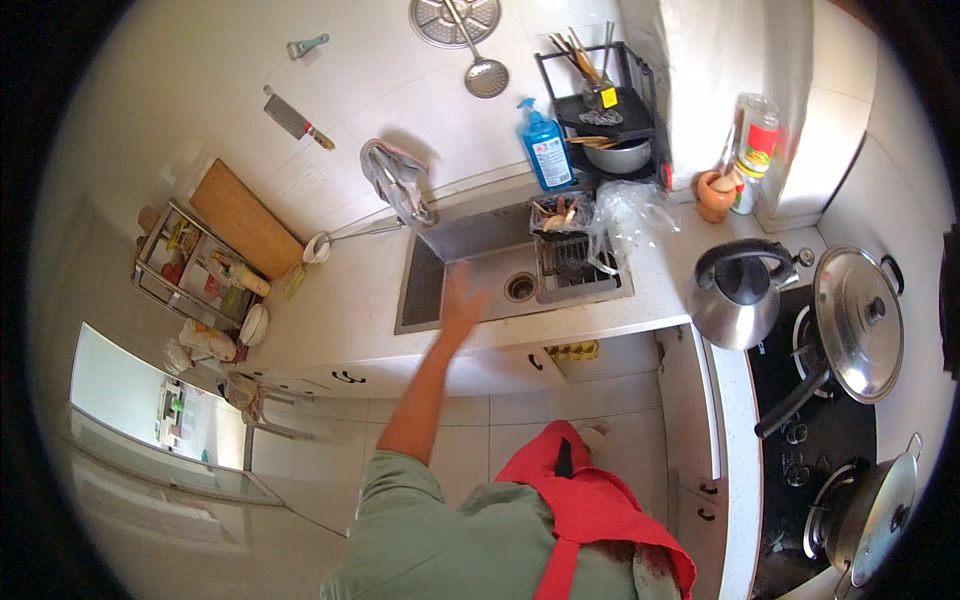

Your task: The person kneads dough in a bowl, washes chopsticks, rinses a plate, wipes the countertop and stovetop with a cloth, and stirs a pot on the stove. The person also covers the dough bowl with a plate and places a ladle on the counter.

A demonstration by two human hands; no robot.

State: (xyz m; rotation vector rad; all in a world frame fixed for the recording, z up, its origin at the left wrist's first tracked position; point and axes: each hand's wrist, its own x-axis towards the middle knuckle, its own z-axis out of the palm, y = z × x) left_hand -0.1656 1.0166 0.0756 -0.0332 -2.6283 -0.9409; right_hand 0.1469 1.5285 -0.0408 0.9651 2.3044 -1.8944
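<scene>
My left hand (463, 300) reaches over the front left part of the steel sink (491, 255); it is slightly blurred, its fingers look spread, and nothing shows in it. To its right are the drain (520, 287) and a wire rack (576, 262) inside the basin. A plastic-lined container with food pieces (559, 213) rests at the sink's back right, beside a crumpled clear plastic bag (630, 214). A grey cloth (394, 176) hangs on the wall at the sink's back left, by the faucet area. My right hand is out of view.
A kettle (735, 300), a lidded pan (859, 322) and a lidded pot (874, 517) stand at the right, by the gas hob. A blue pump bottle (547, 150) and black shelf (615, 112) are behind the sink. Left are a cutting board (246, 217) and storage rack (199, 262); a cleaver (292, 118) hangs above.
</scene>
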